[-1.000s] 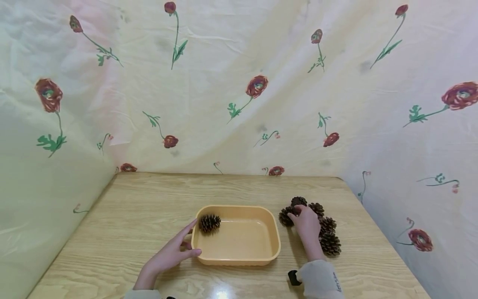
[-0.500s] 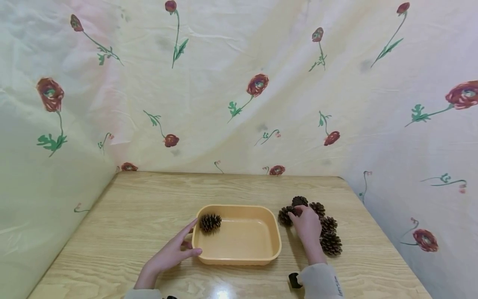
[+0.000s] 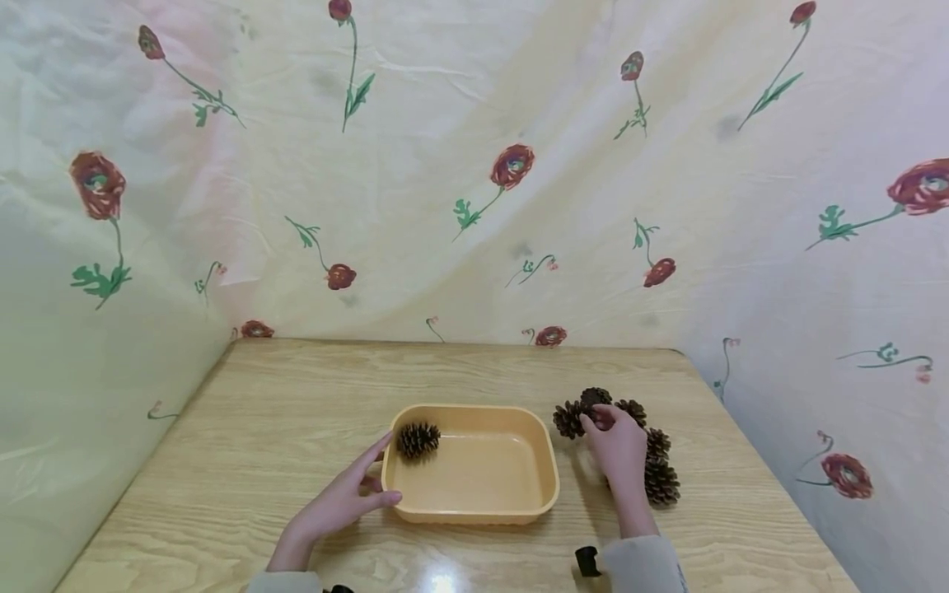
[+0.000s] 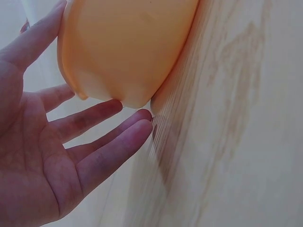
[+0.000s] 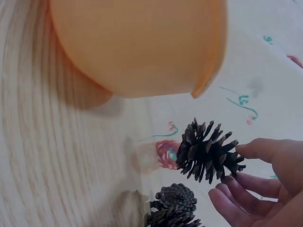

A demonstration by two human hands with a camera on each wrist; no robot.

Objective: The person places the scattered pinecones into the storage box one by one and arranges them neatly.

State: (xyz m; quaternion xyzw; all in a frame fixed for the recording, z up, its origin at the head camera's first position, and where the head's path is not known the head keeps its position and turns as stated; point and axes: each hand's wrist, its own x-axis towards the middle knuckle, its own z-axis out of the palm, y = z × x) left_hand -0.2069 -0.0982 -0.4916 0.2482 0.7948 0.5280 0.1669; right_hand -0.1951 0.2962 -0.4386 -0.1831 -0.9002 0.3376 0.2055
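Observation:
A pine cone (image 5: pixel 208 151) is pinched at its narrow end by my right hand (image 3: pixel 621 445), between thumb and fingers. In the right wrist view it appears raised from the table. Several other brown pine cones (image 3: pixel 662 482) lie behind and beside that hand, some partly hidden by it. One more pine cone (image 3: pixel 418 441) lies in the far left corner of a shallow orange plastic basin (image 3: pixel 474 519). My left hand (image 3: pixel 341 502) rests against the basin's left end, its fingers fairly straight and spread along the outer wall, its thumb at the near corner of the rim.
Everything stands on a light wood-grain table (image 3: pixel 319 379). A pale cloth (image 3: pixel 415 181) printed with red flowers hangs behind it and at both sides. Black straps (image 3: pixel 587 562) show near the wrists.
My right hand has shifted slightly right, and the pine cone it pinches has turned and moved up a little. The left hand and the basin have stayed where they were.

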